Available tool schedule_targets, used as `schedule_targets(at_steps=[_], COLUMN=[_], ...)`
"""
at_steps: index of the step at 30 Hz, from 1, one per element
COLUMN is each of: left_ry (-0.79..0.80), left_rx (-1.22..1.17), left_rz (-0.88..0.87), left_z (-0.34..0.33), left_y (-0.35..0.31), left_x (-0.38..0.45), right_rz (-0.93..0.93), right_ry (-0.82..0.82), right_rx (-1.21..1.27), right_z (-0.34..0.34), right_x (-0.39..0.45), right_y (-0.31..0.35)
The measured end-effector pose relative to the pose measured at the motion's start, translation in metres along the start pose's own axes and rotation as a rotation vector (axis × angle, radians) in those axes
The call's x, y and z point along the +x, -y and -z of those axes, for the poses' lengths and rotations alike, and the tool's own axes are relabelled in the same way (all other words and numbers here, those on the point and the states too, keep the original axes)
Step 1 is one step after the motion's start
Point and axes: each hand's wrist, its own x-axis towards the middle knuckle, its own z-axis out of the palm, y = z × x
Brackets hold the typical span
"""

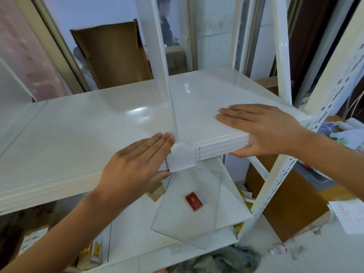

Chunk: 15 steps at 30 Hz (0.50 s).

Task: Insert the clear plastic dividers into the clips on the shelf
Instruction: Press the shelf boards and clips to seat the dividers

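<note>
A clear plastic divider stands upright on the white shelf, its lower front corner seated in a white clip on the shelf's front edge. My left hand lies flat on the shelf just left of the clip, fingertips touching the divider's base, thumb under the edge. My right hand rests flat on the shelf to the right, thumb curled under the front edge. Neither hand holds anything. More clear dividers lie loose on the lower shelf.
A small red box sits on the loose dividers below. White slotted uprights frame the shelf at right. Cardboard boxes stand right of the rack, another behind the shelf. Papers and litter cover the floor at lower right.
</note>
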Motion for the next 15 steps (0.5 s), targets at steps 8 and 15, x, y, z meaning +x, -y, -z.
schedule_targets(at_steps=[8,15], left_ry=[0.013,0.069], left_rx=[-0.052,-0.061], left_rz=[0.019,0.062], left_z=[-0.006,-0.007], left_y=[-0.012,-0.023], left_x=[0.008,0.014], right_rz=[-0.043,-0.089], right_ry=[0.053,-0.023], right_rx=[0.015,0.027], right_z=[0.002,-0.001], right_x=[-0.005,-0.018], right_y=[0.002,0.000])
